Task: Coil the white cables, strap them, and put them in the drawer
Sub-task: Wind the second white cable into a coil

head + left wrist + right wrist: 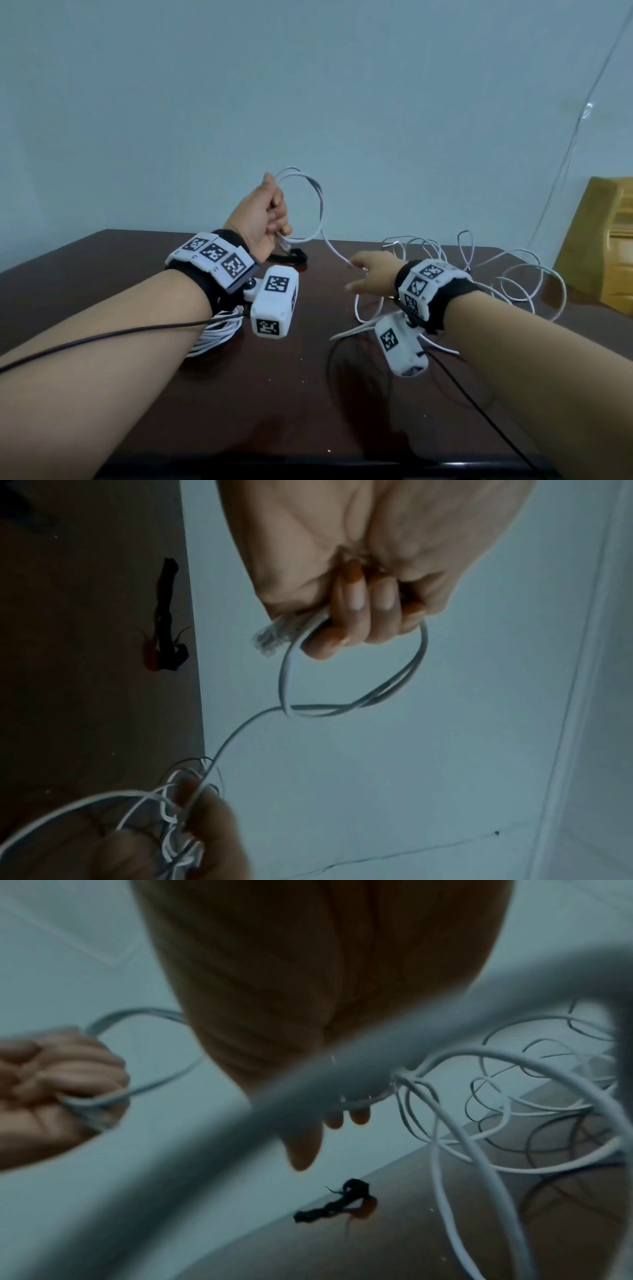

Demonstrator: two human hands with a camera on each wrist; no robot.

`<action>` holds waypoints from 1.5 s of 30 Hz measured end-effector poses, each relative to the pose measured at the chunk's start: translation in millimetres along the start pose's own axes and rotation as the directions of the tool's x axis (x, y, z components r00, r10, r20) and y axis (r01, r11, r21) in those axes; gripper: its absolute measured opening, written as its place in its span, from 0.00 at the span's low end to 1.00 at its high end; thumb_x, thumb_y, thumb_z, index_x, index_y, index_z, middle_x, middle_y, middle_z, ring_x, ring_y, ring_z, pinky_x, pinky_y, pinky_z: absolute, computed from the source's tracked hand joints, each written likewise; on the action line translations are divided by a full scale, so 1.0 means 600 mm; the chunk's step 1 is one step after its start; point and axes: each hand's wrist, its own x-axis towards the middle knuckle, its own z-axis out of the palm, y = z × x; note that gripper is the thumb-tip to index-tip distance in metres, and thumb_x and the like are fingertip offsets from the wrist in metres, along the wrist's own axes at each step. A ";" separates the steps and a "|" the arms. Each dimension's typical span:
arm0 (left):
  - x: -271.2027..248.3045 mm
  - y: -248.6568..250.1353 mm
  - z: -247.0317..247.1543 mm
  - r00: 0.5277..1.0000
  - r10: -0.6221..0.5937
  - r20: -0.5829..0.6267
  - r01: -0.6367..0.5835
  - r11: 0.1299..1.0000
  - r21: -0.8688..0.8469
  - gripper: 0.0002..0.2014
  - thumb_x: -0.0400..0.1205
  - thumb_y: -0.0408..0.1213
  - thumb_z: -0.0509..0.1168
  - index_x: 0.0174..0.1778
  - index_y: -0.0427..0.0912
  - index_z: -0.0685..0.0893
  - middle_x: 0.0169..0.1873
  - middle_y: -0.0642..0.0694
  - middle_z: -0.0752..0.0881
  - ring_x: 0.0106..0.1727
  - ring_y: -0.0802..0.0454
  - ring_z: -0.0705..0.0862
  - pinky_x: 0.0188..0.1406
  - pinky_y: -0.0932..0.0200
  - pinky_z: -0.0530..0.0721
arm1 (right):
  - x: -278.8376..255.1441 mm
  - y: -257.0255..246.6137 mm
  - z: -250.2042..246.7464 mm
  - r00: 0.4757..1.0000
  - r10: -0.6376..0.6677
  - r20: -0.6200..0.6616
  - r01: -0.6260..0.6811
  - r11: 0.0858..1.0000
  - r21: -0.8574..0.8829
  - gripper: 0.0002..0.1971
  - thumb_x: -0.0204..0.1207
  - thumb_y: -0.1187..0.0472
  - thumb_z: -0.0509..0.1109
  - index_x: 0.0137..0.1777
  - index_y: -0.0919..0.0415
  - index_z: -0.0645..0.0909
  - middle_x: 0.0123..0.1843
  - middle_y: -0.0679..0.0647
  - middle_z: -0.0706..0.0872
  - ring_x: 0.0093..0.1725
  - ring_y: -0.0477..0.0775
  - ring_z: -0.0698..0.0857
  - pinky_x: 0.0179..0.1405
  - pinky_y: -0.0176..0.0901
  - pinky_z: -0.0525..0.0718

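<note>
My left hand (270, 212) is raised above the dark table (274, 394) and grips a few loops of white cable (320, 205) in its fist. The clear plug end (270, 634) sticks out below its fingers (356, 607). From the loops the cable runs down to my right hand (368, 277), which pinches it low over the table. Behind that hand the rest of the cable lies as a loose tangle (479, 274). A black strap (293, 256) lies on the table near the far edge, between the hands.
A coiled bundle of white cable (219, 329) lies on the table under my left forearm. A yellow wooden piece of furniture (606, 246) stands at the right past the table. A thin wire (565, 161) hangs down the wall there.
</note>
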 end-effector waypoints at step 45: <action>-0.029 -0.031 0.000 0.950 -0.295 0.101 0.304 0.949 -0.080 0.15 0.85 0.45 0.60 0.34 0.44 0.71 0.18 0.51 0.67 0.18 0.58 0.67 0.33 0.53 0.89 | 0.007 -0.063 -0.031 0.938 -0.080 -0.336 0.296 0.686 0.664 0.14 0.85 0.59 0.56 0.36 0.57 0.73 0.28 0.57 0.80 0.28 0.58 0.81 0.27 0.42 0.79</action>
